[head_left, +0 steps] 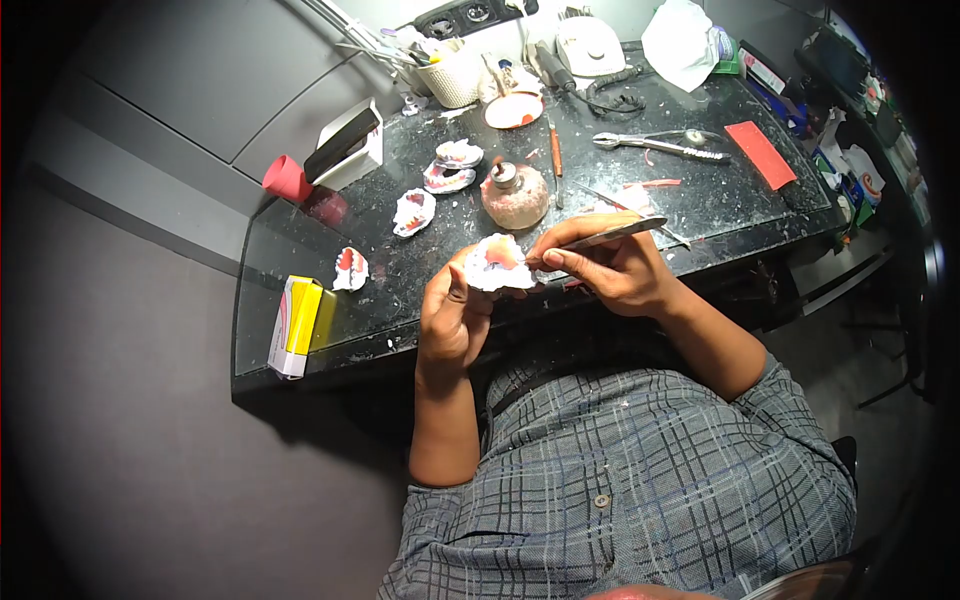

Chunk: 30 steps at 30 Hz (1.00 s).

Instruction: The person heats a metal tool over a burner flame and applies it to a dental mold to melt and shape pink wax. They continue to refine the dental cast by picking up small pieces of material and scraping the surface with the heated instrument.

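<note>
My left hand (450,318) is wrapped round a white plaster dental cast (487,277) with pink wax on it, held up at the front edge of the bench. In my right hand (625,272) is a slim metal wax carver (618,232), gripped like a pen. Its working tip is at the right side of the cast; whether it touches cannot be made out. Just beyond the cast stands a round glass spirit burner (515,203) with a metal neck. Other dental casts with pink wax, a stacked pair (449,177), a single one (413,212) and another (350,270), lie to the left.
A yellow and white box (298,328) stands near the bench's left edge, a red cup (288,178) behind it. Large metal pliers (665,147), a red-handled tool (556,150) and a red wax sheet (760,155) lie farther back on the black bench (395,300).
</note>
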Each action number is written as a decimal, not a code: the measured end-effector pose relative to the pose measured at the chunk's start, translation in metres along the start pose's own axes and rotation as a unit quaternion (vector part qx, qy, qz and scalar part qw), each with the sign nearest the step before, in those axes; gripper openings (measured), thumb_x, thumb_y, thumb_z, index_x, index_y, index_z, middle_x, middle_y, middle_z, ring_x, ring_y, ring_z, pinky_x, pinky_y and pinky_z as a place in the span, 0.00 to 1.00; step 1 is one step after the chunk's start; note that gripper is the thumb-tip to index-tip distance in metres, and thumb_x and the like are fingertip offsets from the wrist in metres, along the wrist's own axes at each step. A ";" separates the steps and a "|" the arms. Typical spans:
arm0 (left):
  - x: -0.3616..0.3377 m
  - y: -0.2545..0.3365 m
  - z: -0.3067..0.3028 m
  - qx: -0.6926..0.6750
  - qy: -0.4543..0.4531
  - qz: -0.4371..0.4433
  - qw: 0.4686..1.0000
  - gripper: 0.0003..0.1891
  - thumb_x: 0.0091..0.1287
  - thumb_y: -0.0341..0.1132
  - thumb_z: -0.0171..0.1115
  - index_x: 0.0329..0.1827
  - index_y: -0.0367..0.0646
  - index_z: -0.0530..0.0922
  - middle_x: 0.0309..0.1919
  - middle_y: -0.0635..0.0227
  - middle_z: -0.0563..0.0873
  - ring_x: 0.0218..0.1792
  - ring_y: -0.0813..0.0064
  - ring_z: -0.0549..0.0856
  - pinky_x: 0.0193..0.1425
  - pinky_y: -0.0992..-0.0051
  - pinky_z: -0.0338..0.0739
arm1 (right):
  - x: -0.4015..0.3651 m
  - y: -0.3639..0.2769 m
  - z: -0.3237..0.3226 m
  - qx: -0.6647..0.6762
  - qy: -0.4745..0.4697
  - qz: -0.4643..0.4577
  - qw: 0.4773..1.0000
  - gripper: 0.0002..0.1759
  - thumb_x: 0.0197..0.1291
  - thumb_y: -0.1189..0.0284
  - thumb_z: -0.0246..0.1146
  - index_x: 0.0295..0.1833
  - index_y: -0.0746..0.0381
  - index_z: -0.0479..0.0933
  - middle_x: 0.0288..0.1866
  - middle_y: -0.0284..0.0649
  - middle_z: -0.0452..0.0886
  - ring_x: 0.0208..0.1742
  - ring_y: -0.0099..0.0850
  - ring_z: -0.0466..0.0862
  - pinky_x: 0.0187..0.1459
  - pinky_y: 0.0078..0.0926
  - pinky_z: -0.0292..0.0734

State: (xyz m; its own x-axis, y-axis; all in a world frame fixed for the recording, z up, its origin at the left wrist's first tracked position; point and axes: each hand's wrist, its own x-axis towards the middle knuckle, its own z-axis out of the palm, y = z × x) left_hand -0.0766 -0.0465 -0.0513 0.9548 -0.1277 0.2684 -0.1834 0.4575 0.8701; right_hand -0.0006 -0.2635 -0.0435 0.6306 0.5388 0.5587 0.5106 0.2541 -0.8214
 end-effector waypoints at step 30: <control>-0.004 -0.005 0.004 0.050 -0.034 0.048 0.997 0.32 0.64 0.32 0.76 0.65 0.30 0.66 0.62 0.52 0.80 0.62 0.68 0.82 0.67 0.69 0.77 | -0.005 -0.004 0.023 -0.224 0.058 -0.259 0.938 0.18 0.61 0.85 0.67 0.57 0.69 0.79 0.53 0.53 0.86 0.51 0.46 0.90 0.53 0.37 0.85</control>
State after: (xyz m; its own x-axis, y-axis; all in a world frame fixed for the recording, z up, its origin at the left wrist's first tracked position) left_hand -0.0800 -0.0516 -0.0546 0.9138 -0.1487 0.3779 -0.2997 0.3809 0.8747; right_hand -0.0195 -0.2485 -0.0453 0.2761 0.3388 0.8995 0.9437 0.0817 -0.3204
